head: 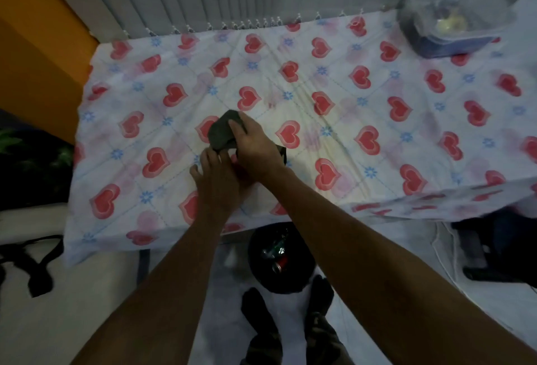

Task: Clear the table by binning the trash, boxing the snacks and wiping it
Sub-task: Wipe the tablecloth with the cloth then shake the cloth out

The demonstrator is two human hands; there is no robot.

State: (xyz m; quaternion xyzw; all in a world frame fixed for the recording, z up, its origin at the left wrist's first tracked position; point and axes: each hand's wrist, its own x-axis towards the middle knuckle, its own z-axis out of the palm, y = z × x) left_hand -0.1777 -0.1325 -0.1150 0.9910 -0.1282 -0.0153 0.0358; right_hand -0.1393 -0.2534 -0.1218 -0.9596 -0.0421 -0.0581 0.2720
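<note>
Snacks sit in lidded box [456, 20]; both hands [216, 181] [255, 146] clasp dark cloth [222, 132].

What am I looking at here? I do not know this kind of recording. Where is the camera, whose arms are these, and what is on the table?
There is no machine: the camera sits on a person's head and looks down, so the two bare arms are that person's own. The right hand presses a dark cloth onto the table, and the left hand touches the cloth's near edge. The table wears a tablecloth printed with red hearts. At its far right corner stands a clear plastic box with something pale inside. On the floor below the near edge, between the person's feet, stands a black bin with trash in it. It looks like the wiping step.
</note>
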